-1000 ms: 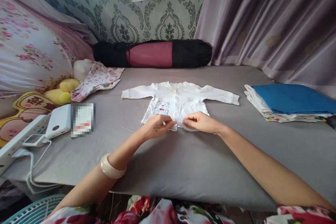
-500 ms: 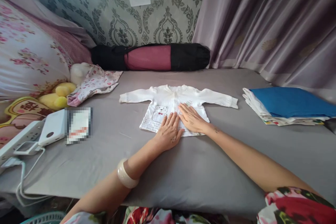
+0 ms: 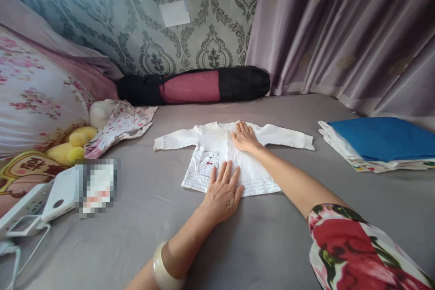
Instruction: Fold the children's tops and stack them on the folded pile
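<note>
A small white long-sleeved baby shirt (image 3: 210,138) lies spread flat with both sleeves stretched out to the sides. It has a bear print on its left half and lines of print along the hem. My left hand (image 3: 224,190) rests flat on the lower middle of the shirt, fingers spread over the hem. Higher up, my right hand (image 3: 245,137) lies flat on the upper chest near the neckline, its fingers extended. Neither hand grips the cloth. My right forearm covers part of the shirt's lower right side.
A folded stack with blue cloth on top (image 3: 380,138) lies at the right. Along the wall rests a black and dark-pink rolled bag (image 3: 192,87). At the left are a patterned garment (image 3: 124,122), a yellow plush toy (image 3: 73,145), a white power bank (image 3: 61,192) and a power strip (image 3: 25,208).
My right hand has slid up the shirt from its middle to near the neckline. My left hand stays near the hem. The camera view has tilted slightly up.
</note>
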`<state>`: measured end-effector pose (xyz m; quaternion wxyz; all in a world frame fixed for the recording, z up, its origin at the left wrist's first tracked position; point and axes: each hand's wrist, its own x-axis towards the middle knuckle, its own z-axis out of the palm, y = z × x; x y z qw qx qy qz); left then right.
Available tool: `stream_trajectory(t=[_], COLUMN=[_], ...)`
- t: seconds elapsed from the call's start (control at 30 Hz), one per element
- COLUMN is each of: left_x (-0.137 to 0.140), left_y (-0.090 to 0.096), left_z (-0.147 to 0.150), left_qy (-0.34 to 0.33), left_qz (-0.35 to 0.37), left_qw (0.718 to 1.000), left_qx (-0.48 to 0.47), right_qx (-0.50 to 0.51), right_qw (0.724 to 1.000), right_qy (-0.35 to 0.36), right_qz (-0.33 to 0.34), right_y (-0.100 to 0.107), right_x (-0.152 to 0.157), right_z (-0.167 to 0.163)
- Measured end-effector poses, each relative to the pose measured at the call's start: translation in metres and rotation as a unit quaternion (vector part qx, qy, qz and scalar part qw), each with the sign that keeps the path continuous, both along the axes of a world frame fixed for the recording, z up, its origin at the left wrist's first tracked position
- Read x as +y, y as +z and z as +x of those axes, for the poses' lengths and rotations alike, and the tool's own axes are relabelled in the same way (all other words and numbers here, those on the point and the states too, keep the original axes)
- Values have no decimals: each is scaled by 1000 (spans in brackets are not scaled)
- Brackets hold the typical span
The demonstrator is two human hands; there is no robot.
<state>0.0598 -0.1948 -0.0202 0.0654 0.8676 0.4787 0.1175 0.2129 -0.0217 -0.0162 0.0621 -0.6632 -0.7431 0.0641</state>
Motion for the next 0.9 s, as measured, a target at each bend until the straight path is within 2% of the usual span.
stream_trajectory(t=[0.17, 0.3, 0.4, 0.57, 0.73, 0.9], left_x=[1, 2, 2, 3, 7, 9], left_y=[-5, -1, 7, 14, 10, 7], left_z=[0, 0, -1, -4, -5, -7], left_qy=[-2, 3, 5, 21, 52, 54], left_qz=[10, -1, -27, -49, -47, -40], left_qw=[1000, 1000, 999, 997, 991, 989], left_qx=[-9, -14, -17, -63, -113, -130], right_qx=[13, 20, 25, 21, 16, 16], right_qw=[1000, 999, 992, 980, 974, 969], right_qy=[-23, 43, 120, 195, 227, 247], right_qz=[16, 4, -13, -19, -12, -8], right_y=[1, 2, 4, 8, 9, 10], right_x=[13, 4, -16, -64, -109, -145], right_z=[2, 9, 17, 26, 25, 14])
